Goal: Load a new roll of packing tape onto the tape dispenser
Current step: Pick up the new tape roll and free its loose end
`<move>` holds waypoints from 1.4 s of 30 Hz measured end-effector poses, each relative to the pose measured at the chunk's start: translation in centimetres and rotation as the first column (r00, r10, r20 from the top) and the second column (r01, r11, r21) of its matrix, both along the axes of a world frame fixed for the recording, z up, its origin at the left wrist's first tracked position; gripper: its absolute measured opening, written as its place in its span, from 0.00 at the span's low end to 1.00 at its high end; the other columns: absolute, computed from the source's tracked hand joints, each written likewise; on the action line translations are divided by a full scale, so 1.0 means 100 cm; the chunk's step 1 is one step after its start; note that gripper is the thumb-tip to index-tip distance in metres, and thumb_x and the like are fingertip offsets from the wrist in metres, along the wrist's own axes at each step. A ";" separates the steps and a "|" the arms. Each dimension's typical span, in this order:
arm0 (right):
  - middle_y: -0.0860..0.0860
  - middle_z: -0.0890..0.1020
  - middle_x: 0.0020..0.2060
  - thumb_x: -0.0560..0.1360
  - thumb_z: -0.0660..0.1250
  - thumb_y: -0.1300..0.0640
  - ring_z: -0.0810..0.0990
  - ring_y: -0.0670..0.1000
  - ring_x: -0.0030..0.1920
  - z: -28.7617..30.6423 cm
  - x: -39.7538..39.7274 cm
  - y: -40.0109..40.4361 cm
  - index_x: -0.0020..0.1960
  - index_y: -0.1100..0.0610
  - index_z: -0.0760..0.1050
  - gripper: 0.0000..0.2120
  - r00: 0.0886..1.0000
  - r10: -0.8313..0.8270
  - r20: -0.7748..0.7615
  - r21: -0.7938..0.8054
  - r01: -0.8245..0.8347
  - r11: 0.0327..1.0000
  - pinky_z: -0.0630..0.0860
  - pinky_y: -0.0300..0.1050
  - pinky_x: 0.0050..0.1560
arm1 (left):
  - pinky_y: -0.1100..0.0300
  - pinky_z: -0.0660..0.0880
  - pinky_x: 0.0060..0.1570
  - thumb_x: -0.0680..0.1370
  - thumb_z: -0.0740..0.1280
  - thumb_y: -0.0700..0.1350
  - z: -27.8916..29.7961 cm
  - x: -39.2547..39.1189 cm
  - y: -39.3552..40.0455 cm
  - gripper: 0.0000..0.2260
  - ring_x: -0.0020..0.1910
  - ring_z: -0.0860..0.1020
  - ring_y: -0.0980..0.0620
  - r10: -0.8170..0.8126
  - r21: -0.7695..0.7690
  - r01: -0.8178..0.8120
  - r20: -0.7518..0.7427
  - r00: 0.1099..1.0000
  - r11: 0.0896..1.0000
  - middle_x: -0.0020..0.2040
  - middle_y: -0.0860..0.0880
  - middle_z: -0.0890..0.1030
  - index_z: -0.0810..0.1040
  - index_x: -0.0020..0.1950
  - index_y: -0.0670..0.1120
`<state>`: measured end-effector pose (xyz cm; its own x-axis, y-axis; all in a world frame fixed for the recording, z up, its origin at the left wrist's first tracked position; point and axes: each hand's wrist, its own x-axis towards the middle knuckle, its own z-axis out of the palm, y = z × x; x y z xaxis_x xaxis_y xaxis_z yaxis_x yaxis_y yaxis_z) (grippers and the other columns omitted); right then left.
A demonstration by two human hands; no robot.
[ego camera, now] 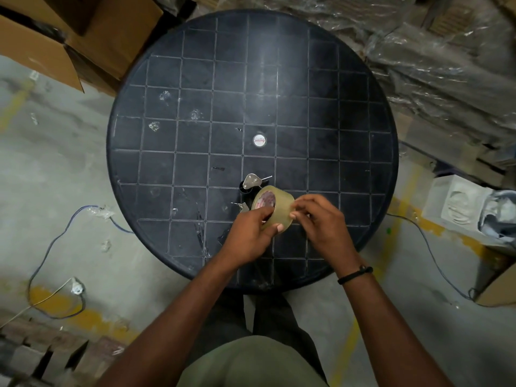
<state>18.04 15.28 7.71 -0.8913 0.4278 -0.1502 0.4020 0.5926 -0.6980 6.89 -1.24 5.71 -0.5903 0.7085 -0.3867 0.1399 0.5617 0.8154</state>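
Note:
A roll of clear packing tape (pixel 272 203) with a red-printed core is held above the near part of the round black table (pixel 195 107). My left hand (pixel 252 230) grips the roll from below and the side. My right hand (pixel 321 220) pinches at the roll's outer surface with thumb and fingertips. Just beyond the roll lies the tape dispenser (pixel 251 183), a metal plate and black parts, partly hidden by the roll and my left hand.
A small round silver cap (pixel 259 140) marks the table's centre. Open cardboard boxes (pixel 69 37) stand at the far left, plastic-wrapped bundles (pixel 432 51) at the far right. Cables (pixel 50 261) trail over the concrete floor on both sides. A white moulded block (pixel 458 202) sits at the right.

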 end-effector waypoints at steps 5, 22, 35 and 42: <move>0.48 0.81 0.51 0.76 0.73 0.60 0.79 0.43 0.49 0.006 -0.007 0.004 0.53 0.58 0.83 0.06 1.000 -0.019 -0.013 0.008 0.020 1.000 0.78 0.35 0.51 | 0.49 0.80 0.50 0.74 0.71 0.53 0.005 0.001 0.005 0.17 0.47 0.82 0.50 0.062 0.013 -0.062 -0.007 0.998 0.998 0.48 0.48 0.84 0.83 0.57 0.45; 0.51 0.80 0.61 0.79 0.70 0.61 0.76 0.41 0.57 0.007 -0.008 -0.001 0.64 0.58 0.81 0.14 1.000 -0.015 0.002 0.036 0.015 0.999 0.70 0.25 0.60 | 0.58 0.78 0.52 0.76 0.74 0.49 0.014 -0.002 0.006 0.19 0.53 0.83 0.50 0.088 0.011 -0.088 -0.043 0.995 0.996 0.55 0.45 0.86 0.82 0.65 0.45; 0.55 0.86 0.58 0.78 0.72 0.60 0.84 0.50 0.56 0.020 -0.003 0.006 0.61 0.59 0.83 0.12 0.996 0.086 -0.023 0.179 -0.081 0.981 0.75 0.37 0.61 | 0.50 0.79 0.51 0.75 0.70 0.52 0.032 -0.009 0.012 0.16 0.49 0.83 0.44 -0.069 -0.059 0.062 -0.126 0.990 0.996 0.51 0.44 0.86 0.83 0.59 0.44; 0.54 0.87 0.54 0.78 0.71 0.61 0.86 0.52 0.51 0.029 -0.003 0.020 0.59 0.57 0.84 0.10 0.991 0.131 0.028 0.206 -0.134 0.969 0.81 0.43 0.56 | 0.51 0.79 0.48 0.77 0.70 0.52 0.034 -0.006 0.020 0.11 0.45 0.82 0.48 -0.141 -0.077 0.131 -0.136 0.981 0.988 0.47 0.46 0.85 0.83 0.56 0.47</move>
<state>17.70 17.30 10.58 -0.9404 0.3294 -0.0842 0.3196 0.7719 -0.5495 6.28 0.77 9.12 -0.5423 0.7611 -0.3558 0.3294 0.5822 0.7433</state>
